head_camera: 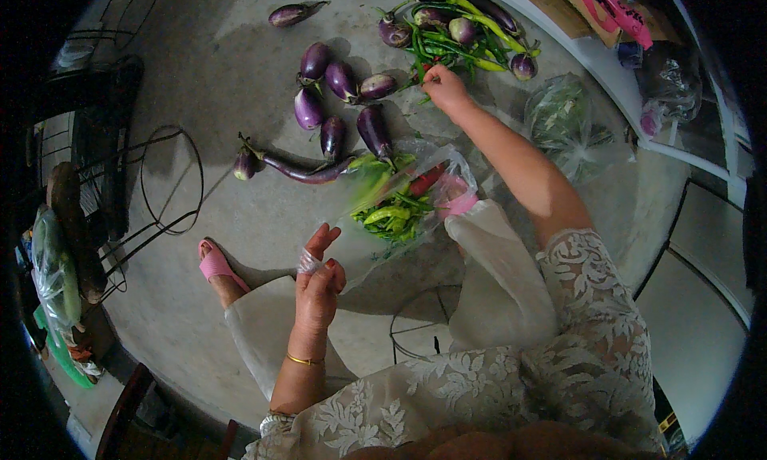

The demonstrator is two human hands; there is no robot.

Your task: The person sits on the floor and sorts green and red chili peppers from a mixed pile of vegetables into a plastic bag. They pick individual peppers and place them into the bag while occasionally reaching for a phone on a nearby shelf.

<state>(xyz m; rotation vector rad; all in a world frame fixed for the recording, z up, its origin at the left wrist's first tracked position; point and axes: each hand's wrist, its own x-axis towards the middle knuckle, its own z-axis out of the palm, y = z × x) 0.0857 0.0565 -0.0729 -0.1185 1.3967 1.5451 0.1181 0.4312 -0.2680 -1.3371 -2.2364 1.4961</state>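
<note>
My left hand (320, 274) grips the gathered edge of a clear plastic bag (353, 259), which is bunched around its fingers. Inside the bag, between my feet, lie green peppers (389, 217) and a red pepper (426, 181). My right hand (440, 87) reaches to the near edge of a heap of green peppers (431, 43), with its fingertips pinched at a green pepper and something red beside it. Round eggplants (394, 33) and a long dark eggplant (479, 4) lie in and around that heap. Left of my right hand, several purple eggplants (341, 81) rest on the concrete floor.
A tied clear bag of green vegetables (560, 112) lies right of my forearm. A wire rack (171, 178) stands at the left, near a bag of long green vegetables (57, 268). White shelving (671, 151) borders the right. My pink slippers (217, 261) are on the floor.
</note>
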